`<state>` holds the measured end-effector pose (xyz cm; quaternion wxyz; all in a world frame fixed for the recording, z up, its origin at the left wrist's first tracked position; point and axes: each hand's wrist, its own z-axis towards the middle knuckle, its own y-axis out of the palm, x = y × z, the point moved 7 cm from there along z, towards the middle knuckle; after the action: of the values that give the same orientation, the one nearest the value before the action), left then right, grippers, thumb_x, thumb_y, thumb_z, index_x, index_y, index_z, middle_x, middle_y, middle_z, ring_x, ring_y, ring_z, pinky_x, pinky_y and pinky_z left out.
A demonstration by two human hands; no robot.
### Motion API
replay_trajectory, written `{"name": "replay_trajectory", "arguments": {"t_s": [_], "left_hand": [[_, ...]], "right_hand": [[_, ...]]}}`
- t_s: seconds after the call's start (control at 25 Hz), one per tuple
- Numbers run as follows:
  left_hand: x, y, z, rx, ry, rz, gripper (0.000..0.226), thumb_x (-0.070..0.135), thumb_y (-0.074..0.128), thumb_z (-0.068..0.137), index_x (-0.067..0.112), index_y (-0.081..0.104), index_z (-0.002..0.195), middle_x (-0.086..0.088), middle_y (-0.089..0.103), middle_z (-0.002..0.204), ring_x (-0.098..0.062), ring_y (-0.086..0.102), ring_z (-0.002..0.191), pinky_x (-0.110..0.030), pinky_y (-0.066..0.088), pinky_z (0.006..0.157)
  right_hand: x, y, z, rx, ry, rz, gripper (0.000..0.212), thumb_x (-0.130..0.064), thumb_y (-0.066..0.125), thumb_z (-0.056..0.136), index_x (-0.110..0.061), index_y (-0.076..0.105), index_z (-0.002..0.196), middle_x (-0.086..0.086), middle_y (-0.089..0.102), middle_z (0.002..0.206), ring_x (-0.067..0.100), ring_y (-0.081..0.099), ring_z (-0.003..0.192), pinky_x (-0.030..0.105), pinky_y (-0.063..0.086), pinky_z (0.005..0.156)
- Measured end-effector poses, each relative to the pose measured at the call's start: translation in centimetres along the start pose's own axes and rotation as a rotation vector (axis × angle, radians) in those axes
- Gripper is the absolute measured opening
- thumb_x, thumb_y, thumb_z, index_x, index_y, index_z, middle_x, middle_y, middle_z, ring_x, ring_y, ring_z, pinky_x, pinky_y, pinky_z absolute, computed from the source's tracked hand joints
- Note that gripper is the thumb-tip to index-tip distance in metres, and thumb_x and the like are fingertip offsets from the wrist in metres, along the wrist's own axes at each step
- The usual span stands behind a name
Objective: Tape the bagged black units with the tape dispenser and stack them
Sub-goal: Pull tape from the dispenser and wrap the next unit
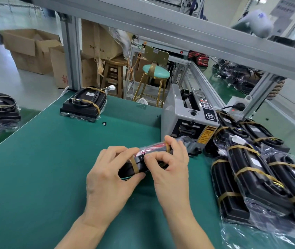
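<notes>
Green mat (pixel 44 159), dispenser (pixel 188 117) at rear. Unit (pixel 139 162) sits just before it; my left hand (pixel 110 169) grips one end, right hand (pixel 168 164) pinches tape. I'd press each strip flat, then add it to the stack (pixel 254 177) right of dispenser.

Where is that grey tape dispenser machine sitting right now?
The grey tape dispenser machine stands on the green table, right of centre, just behind both hands and left of the taped black units.
</notes>
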<state>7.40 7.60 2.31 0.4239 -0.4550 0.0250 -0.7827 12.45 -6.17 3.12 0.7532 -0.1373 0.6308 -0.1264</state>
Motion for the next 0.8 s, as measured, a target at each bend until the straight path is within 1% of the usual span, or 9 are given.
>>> {"name": "replay_trajectory", "arguments": {"t_s": [0.12, 0.32, 0.44, 0.6, 0.68, 0.8], "left_hand": [[-0.01, 0.08, -0.05, 0.000, 0.003, -0.002, 0.060, 0.011, 0.092, 0.051, 0.024, 0.071, 0.105, 0.010, 0.059, 0.095, -0.016, 0.057, 0.086, -0.027, 0.044, 0.074], [-0.11, 0.13, 0.03, 0.013, 0.006, 0.016, 0.057, 0.013, 0.091, 0.052, 0.023, 0.072, 0.104, 0.010, 0.060, 0.096, -0.017, 0.058, 0.087, -0.028, 0.045, 0.074], [-0.20, 0.21, 0.07, 0.009, 0.008, 0.018, 0.057, 0.014, 0.091, 0.052, 0.023, 0.072, 0.105, 0.010, 0.060, 0.096, -0.016, 0.058, 0.088, -0.028, 0.045, 0.074], [-0.23, 0.22, -0.07, 0.003, 0.007, 0.019, 0.059, 0.013, 0.092, 0.051, 0.023, 0.071, 0.105, 0.010, 0.059, 0.097, -0.016, 0.057, 0.088, -0.029, 0.045, 0.075], [-0.17, 0.19, -0.06, 0.004, 0.003, 0.011, 0.059, 0.013, 0.092, 0.051, 0.023, 0.071, 0.105, 0.010, 0.059, 0.096, -0.016, 0.057, 0.088, -0.029, 0.045, 0.074], [0.08, 0.10, -0.07, 0.009, 0.009, 0.002, 0.054, 0.017, 0.091, 0.054, 0.022, 0.072, 0.104, 0.009, 0.060, 0.096, -0.016, 0.057, 0.088, -0.028, 0.045, 0.074]], "right_hand": [[-0.12, -0.06, -0.13, 0.042, -0.025, -0.018, 0.023, -0.020, 0.069, 0.081, -0.025, 0.066, 0.058, -0.019, 0.043, 0.140, -0.010, 0.012, 0.138, 0.042, 0.009, 0.118], [-0.10, 0.05, -0.50, 0.100, -0.057, -0.032, 0.023, -0.016, 0.071, 0.078, -0.024, 0.064, 0.057, -0.020, 0.046, 0.134, -0.006, 0.020, 0.137, 0.043, 0.012, 0.118], [0.07, 0.00, -0.65, 0.108, -0.061, 0.002, 0.025, -0.016, 0.071, 0.078, -0.026, 0.064, 0.057, -0.024, 0.046, 0.131, -0.004, 0.024, 0.137, 0.044, 0.015, 0.117], [0.28, -0.33, -0.40, 0.081, -0.043, 0.094, 0.019, -0.017, 0.072, 0.079, -0.030, 0.068, 0.066, -0.033, 0.045, 0.124, -0.005, 0.027, 0.134, 0.043, 0.019, 0.116], [0.22, -0.28, -0.32, 0.085, -0.048, 0.073, 0.021, -0.017, 0.071, 0.079, -0.025, 0.067, 0.060, -0.029, 0.046, 0.124, -0.006, 0.026, 0.133, 0.042, 0.019, 0.115], [0.15, -0.09, -0.42, 0.105, -0.057, 0.044, 0.024, -0.016, 0.072, 0.079, -0.024, 0.065, 0.057, -0.023, 0.048, 0.125, -0.004, 0.026, 0.133, 0.042, 0.020, 0.115]]}}
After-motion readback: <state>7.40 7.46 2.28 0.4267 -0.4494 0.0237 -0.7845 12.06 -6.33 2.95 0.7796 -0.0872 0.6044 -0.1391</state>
